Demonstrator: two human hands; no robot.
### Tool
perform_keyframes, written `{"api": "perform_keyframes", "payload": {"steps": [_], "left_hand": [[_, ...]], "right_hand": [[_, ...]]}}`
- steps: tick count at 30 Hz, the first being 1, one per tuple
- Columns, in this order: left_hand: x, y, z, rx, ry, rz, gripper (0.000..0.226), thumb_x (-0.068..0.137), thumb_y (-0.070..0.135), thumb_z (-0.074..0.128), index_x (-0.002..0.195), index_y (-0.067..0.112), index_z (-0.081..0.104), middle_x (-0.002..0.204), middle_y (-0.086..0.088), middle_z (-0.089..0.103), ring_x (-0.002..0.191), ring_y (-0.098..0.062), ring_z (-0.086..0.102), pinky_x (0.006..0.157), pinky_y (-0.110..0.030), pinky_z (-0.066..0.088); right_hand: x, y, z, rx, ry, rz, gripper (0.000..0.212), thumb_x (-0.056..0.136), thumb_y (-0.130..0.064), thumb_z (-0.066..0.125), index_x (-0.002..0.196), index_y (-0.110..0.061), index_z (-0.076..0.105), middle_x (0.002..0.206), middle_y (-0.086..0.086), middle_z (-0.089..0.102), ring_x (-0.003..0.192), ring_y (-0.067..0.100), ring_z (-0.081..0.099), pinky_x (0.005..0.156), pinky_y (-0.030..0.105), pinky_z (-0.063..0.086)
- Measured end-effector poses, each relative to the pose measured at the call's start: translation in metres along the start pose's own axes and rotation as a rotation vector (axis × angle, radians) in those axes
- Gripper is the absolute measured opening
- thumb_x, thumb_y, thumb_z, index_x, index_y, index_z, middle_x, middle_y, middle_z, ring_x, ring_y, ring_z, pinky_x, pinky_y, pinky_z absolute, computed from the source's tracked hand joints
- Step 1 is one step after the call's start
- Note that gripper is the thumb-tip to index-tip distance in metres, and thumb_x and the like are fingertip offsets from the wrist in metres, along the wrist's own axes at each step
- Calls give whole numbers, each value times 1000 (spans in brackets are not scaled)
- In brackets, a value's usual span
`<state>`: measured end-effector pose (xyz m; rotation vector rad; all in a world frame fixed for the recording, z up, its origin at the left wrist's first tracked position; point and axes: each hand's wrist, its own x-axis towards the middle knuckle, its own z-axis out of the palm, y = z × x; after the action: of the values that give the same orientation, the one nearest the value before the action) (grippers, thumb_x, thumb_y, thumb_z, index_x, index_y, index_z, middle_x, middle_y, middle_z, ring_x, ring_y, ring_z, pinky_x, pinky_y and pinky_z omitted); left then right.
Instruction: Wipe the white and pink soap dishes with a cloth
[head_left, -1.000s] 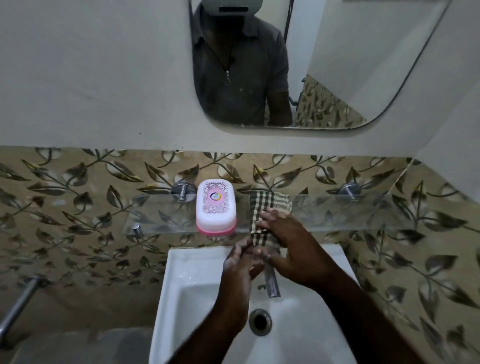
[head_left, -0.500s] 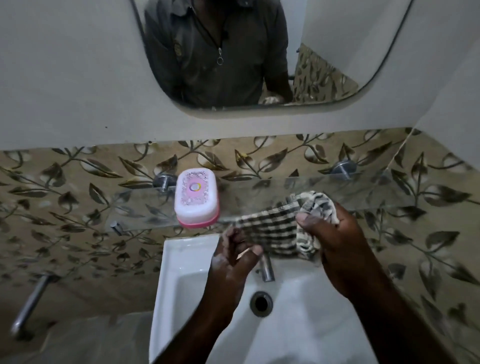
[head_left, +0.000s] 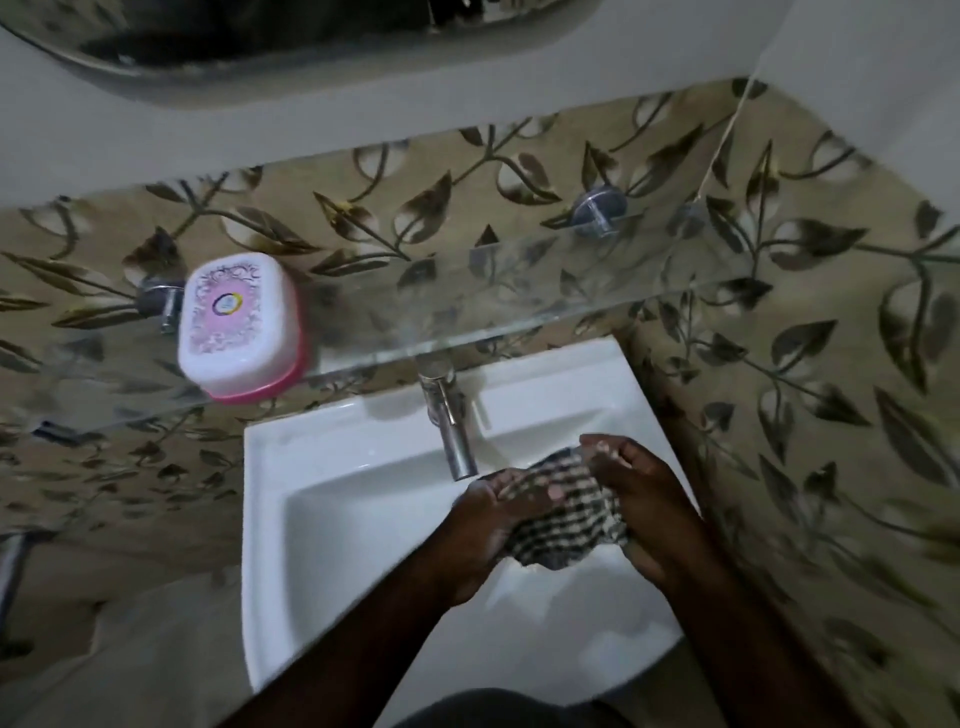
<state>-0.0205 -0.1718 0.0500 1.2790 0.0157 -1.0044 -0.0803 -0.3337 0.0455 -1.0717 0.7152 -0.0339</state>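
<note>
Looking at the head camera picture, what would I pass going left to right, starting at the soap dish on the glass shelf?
soap dish → tap → left hand → checked cloth → right hand. Both hands grip the checked cloth over the sink.

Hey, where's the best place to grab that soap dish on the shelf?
Probably pinch the soap dish across its two long sides, coming from the front: it lies lengthwise toward the wall on the glass shelf, lid on.
</note>
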Motion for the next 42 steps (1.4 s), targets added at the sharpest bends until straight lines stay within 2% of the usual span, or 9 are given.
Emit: {"api": "perform_keyframes", "payload": {"steps": [4,7,10,12,15,20,24,28,42], "left_hand": [[23,-6,2,2,44,26,20,87,16,71,103,4,73,94,-21,73,74,-33,69,64,-37,57],[47,-8,12,96,173,-25,22,91,13,66,108,0,69,104,-21,73,93,-33,71,79,-37,59],[73,-2,22,114,268,-45,14,89,4,66,102,7,64,98,-18,74,79,-26,73,68,-37,61],[92,12,28,94,282,3,26,89,-5,60,104,16,59,92,-14,72,70,-22,71,60,-37,60],[119,36,33,131,221,74,60,90,-6,58,139,23,38,95,-10,72,77,-21,71,70,-38,59],[132,44,19,334,284,-40,92,89,13,68,155,19,5,119,-14,65,102,-26,64,87,-37,54],[121,27,9,361,296,-56,80,88,14,69,152,13,20,92,-6,66,94,-22,63,95,-42,49],[112,16,7,411,274,-52,85,87,23,71,154,23,17,127,-16,58,112,-31,61,99,-45,48],[50,13,6,698,253,144,61,89,31,68,143,17,42,138,-12,52,102,-20,66,85,-32,54]], "right_hand": [[21,2,-28,18,-67,105,40,86,-24,67,123,-11,59,109,15,71,88,30,70,72,39,57],[38,8,-45,-71,-38,104,47,83,1,68,125,-13,54,120,22,64,96,36,66,83,48,54],[62,0,-53,-166,164,-97,34,91,9,57,119,-10,55,115,23,63,96,34,63,70,34,58],[81,-12,-52,-268,282,-213,23,94,-3,58,116,-11,59,112,17,66,98,31,64,72,34,59],[108,-37,-48,-446,404,-391,8,93,-20,64,101,-20,63,109,12,68,97,26,64,84,40,55],[143,-43,-41,-1123,479,-527,49,91,-22,65,130,6,54,126,28,59,119,40,55,102,44,41],[159,-5,-18,-1340,375,-565,66,90,-35,63,138,7,45,138,32,48,129,46,44,111,53,30],[171,20,-14,-1570,396,-429,82,94,-55,43,148,5,26,153,32,24,143,49,16,116,58,4],[118,33,-11,-1476,409,-418,71,96,-49,46,143,4,38,151,29,31,142,43,24,115,57,13]]}}
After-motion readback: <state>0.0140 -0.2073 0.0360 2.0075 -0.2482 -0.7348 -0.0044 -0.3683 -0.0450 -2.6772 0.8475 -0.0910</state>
